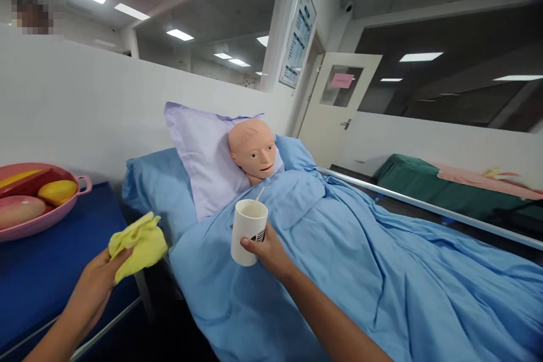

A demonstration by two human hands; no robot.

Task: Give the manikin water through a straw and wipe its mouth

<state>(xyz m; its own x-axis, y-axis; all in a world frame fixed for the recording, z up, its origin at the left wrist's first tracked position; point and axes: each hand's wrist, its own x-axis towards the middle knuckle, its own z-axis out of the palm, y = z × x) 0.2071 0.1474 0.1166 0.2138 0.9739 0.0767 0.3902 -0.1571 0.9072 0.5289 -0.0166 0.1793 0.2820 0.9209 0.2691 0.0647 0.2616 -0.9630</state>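
Observation:
My left hand pinches a bunched yellow cloth over the gap between the blue table and the bed. My right hand is wrapped round a white cup with a black printed mark. A thin white stick pokes up from the cup's rim; its lower end is hidden. Beyond the cup lies a bald manikin, its head against a lilac pillow and its mouth slightly parted. A light blue sheet covers its body. The cup is held upright above the sheet, apart from the manikin's face.
To the left, a pink basin holding fruit-like pieces stands on a blue-topped table. A metal bed rail runs along the bed's far side. Behind it are a green-covered bed and an open door.

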